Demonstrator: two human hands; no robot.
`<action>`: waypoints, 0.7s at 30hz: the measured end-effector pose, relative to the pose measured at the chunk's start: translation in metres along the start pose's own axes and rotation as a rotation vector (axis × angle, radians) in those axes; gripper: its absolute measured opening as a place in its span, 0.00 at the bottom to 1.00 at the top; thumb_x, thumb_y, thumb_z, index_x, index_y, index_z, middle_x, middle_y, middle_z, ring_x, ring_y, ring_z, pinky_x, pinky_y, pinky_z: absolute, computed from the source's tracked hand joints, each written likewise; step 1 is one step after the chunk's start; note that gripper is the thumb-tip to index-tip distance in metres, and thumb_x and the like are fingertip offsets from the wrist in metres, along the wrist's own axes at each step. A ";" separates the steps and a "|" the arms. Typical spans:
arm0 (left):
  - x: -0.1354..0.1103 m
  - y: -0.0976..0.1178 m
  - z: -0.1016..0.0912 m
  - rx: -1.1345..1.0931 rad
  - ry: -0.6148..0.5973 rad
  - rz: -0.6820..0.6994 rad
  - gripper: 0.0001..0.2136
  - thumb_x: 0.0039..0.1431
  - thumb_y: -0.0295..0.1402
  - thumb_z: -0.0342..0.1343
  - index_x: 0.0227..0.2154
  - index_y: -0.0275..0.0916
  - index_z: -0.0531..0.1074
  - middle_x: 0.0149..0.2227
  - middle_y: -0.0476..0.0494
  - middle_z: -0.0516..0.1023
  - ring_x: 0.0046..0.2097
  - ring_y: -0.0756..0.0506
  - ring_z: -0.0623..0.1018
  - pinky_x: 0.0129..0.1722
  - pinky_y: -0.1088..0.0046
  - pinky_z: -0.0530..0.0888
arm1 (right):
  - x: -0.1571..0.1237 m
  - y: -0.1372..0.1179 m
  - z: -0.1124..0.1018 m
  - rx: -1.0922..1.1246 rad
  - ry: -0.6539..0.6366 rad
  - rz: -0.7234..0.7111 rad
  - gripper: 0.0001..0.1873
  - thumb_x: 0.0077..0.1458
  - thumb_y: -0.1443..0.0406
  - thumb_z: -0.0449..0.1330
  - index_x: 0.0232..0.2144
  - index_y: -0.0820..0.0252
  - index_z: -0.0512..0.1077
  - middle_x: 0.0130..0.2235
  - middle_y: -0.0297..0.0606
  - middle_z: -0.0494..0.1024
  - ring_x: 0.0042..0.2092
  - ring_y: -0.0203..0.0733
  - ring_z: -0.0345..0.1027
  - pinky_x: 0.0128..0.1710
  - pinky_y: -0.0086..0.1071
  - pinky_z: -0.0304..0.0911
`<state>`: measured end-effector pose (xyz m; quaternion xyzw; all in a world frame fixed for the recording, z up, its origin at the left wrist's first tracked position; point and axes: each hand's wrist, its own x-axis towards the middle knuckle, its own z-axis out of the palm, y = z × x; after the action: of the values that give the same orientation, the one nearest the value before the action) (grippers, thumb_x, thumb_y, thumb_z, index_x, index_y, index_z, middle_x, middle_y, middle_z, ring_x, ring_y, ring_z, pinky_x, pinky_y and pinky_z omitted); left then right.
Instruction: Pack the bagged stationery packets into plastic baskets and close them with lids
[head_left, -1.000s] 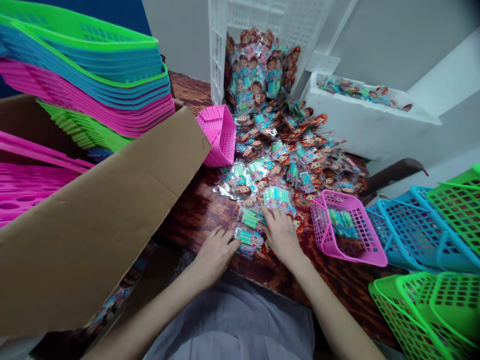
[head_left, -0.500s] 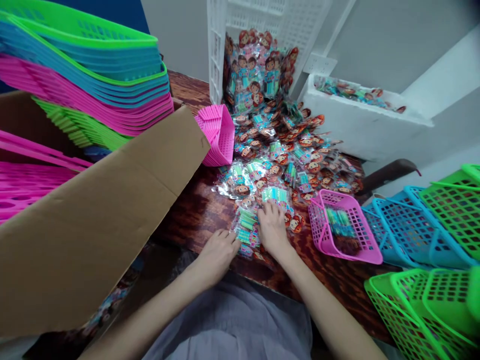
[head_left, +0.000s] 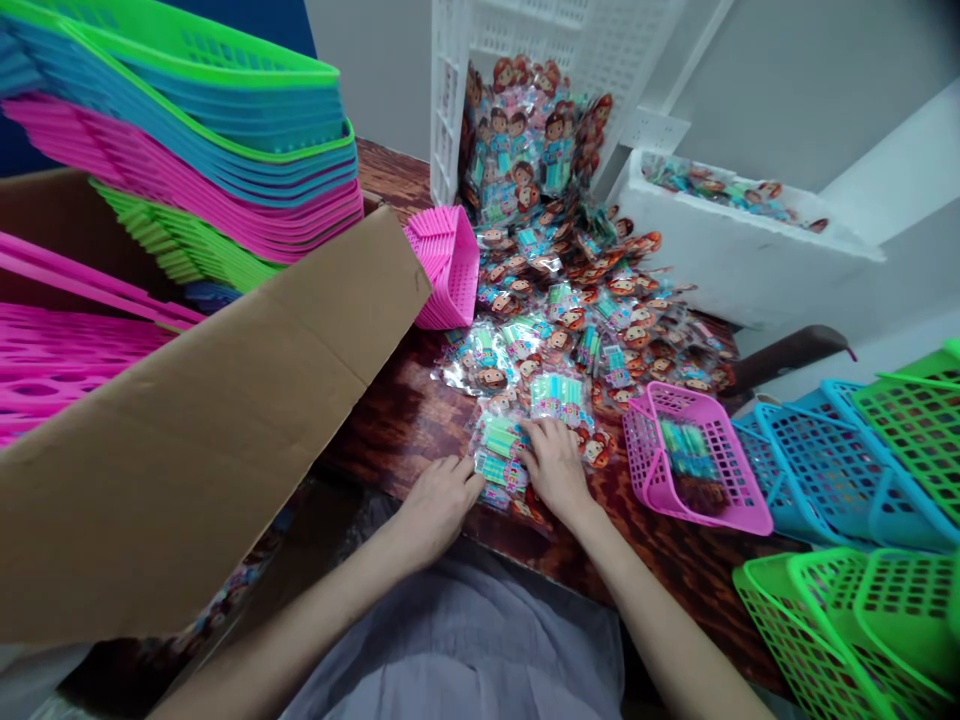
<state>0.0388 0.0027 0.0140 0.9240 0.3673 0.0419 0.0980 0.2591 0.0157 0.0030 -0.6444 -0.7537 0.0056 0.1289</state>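
Small clear packets [head_left: 501,437] with green and blue sticks and cartoon-figure cards lie overlapping on the dark wooden table between my hands. My left hand [head_left: 441,497] rests on the table at their left edge, its loosely bent fingertips touching them. My right hand [head_left: 556,462] lies on their right side, fingers stretched forward and slightly bent, with nothing visibly gripped. Just beyond it is another packet [head_left: 559,396] with pale green sticks. To the right, a pink basket [head_left: 643,470] has similar packets inside.
A large heap of packets [head_left: 570,290] spills from a tipped white crate [head_left: 444,110]. On the left, a cardboard box [head_left: 225,420] holds stacked baskets [head_left: 247,185]. Nested pink baskets [head_left: 459,270] lie behind its flap. Blue baskets [head_left: 814,450] and green baskets [head_left: 832,600] line the right. A white foam box [head_left: 697,250] stands behind.
The view has shifted slightly, so the surroundings appear a little farther right. My right hand has drawn slightly back toward me across the packets. My left hand stays at their left edge.
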 end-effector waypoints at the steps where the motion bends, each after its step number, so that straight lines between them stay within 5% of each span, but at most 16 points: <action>1: 0.000 0.000 0.000 0.000 -0.001 -0.003 0.07 0.64 0.22 0.48 0.38 0.39 0.68 0.41 0.42 0.71 0.41 0.41 0.70 0.39 0.64 0.69 | 0.002 0.000 -0.001 -0.016 -0.031 -0.006 0.17 0.61 0.69 0.56 0.53 0.61 0.68 0.47 0.44 0.73 0.51 0.50 0.60 0.48 0.40 0.54; 8: -0.004 0.001 0.000 -0.015 0.011 -0.017 0.07 0.65 0.23 0.47 0.39 0.39 0.68 0.41 0.42 0.71 0.42 0.41 0.69 0.40 0.64 0.68 | 0.007 -0.002 -0.008 0.002 -0.188 0.062 0.04 0.58 0.70 0.58 0.32 0.57 0.71 0.38 0.40 0.73 0.45 0.47 0.62 0.43 0.37 0.55; 14: -0.006 0.002 -0.001 -0.021 0.014 -0.005 0.05 0.66 0.25 0.49 0.38 0.39 0.68 0.40 0.42 0.71 0.42 0.41 0.69 0.41 0.64 0.68 | 0.006 -0.011 -0.006 0.074 -0.090 -0.013 0.05 0.57 0.71 0.59 0.35 0.56 0.72 0.52 0.41 0.71 0.53 0.48 0.59 0.51 0.39 0.55; 21: -0.010 0.002 0.003 -0.044 0.031 -0.024 0.06 0.65 0.24 0.49 0.41 0.38 0.69 0.41 0.42 0.71 0.43 0.40 0.69 0.42 0.63 0.69 | 0.008 -0.025 -0.009 -0.144 -0.088 -0.073 0.10 0.61 0.72 0.53 0.36 0.58 0.74 0.40 0.44 0.71 0.44 0.49 0.62 0.43 0.39 0.57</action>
<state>0.0334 -0.0055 0.0110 0.9164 0.3788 0.0630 0.1129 0.2357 0.0175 0.0171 -0.6233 -0.7800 -0.0252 0.0490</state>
